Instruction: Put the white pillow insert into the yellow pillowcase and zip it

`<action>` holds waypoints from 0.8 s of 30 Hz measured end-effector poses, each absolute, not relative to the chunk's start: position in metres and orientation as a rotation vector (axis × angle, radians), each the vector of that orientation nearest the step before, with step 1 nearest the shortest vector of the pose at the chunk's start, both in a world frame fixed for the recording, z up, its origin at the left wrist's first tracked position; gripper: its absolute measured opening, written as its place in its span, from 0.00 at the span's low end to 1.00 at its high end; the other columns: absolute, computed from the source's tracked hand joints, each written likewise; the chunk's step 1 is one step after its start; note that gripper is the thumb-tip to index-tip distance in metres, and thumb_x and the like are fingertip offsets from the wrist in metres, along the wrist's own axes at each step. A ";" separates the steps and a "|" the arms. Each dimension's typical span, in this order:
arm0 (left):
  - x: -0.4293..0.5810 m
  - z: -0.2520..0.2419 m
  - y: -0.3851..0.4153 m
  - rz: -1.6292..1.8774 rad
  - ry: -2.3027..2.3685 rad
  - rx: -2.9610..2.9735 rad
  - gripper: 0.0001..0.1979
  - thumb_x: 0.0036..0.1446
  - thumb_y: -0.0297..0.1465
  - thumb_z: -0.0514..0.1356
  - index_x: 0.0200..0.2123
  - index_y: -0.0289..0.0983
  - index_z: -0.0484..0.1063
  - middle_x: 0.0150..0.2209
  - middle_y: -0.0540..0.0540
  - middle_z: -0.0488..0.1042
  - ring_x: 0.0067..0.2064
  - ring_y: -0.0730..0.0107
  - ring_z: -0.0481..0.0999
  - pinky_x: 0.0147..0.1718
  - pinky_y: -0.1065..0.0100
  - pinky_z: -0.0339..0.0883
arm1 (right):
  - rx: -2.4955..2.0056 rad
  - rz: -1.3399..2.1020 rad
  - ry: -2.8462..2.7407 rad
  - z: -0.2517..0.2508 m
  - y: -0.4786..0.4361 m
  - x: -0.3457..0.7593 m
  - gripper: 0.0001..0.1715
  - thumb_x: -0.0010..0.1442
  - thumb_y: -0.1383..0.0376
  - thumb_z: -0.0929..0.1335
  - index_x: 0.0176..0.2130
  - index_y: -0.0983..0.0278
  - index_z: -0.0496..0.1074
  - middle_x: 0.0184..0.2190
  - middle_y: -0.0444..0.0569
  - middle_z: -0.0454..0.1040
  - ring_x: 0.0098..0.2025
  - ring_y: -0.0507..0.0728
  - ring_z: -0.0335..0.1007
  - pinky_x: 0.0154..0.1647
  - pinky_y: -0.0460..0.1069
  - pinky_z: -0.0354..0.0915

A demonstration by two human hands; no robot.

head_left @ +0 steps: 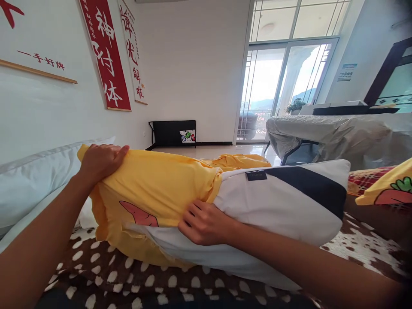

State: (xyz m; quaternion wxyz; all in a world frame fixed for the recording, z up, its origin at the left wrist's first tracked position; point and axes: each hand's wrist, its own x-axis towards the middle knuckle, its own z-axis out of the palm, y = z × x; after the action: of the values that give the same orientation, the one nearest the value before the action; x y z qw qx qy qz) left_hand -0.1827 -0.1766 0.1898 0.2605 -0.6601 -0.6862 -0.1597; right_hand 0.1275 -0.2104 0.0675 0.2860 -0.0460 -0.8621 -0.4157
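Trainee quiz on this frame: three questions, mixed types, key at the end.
1. Which hand grips the yellow cover nearer the black stripe on the white pillow? A) left B) right
2. True or false: the yellow cover hides the whole white pillow.
3. Fill in: the brown blanket underneath has ____ spots.

Key:
1. B, the right hand.
2. False; the striped end is uncovered.
3. White.

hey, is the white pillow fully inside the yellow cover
No, the white pillow sticks out of the yellow cover, its black-banded end in plain sight.
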 end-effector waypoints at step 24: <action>-0.236 0.165 -0.207 -1.434 -1.742 -1.429 0.20 0.53 0.44 0.56 0.47 0.41 0.66 0.49 0.48 0.71 0.52 0.60 0.67 0.54 0.62 0.57 | -0.910 0.469 -2.684 0.197 -0.162 0.161 0.29 0.51 0.45 0.67 0.42 0.64 0.72 0.38 0.47 0.75 0.35 0.54 0.68 0.32 0.46 0.58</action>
State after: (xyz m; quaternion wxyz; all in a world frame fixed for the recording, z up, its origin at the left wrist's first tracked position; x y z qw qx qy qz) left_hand -0.2358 -0.2066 0.1651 0.2334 -0.5203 -0.6342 -0.5220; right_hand 0.1611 -0.1619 0.1969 0.1343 -0.3139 -0.9259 0.1618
